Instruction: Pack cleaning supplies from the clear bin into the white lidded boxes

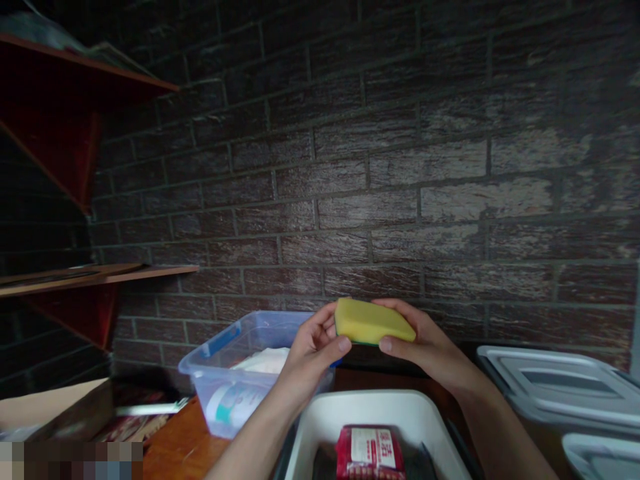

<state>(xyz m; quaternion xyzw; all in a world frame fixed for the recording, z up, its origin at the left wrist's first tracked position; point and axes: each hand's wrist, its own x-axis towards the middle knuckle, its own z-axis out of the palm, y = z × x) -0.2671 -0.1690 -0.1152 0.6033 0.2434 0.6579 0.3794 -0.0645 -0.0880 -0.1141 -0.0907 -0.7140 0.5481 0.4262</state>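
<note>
A yellow sponge (pixel 371 321) with a dark green underside is held up between both hands, in front of the brick wall. My left hand (pixel 311 353) grips its left end with the thumb on the front edge. My right hand (pixel 425 347) closes on its right end, thumb below and fingers behind. Below the hands stands a white bin (pixel 320 427) with a red packet (pixel 371 453) inside.
A clear plastic box (pixel 210 363) with blue clips holds a bottle and white cloth at left. Grey lidded containers (pixel 550 380) stand at right. Wooden shelves (pixel 100 273) jut from the left wall. A cardboard box (pixel 50 407) lies at lower left.
</note>
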